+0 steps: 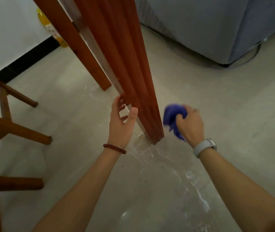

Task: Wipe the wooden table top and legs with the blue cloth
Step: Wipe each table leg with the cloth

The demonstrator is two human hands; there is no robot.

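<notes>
Low on the near table leg [143, 104], the right hand [191, 123] clutched the bunched blue cloth [172, 114] just beside it while the left hand [121, 121] curled loosely open against it; the top was unseen.

Glossy wooden table leg [133, 81], soft cloth [172, 118]

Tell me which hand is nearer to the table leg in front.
Left. The left hand is open with its fingertips and thumb at the table leg's left face. The right hand holds the bunched blue cloth just off the leg's right side.
</notes>
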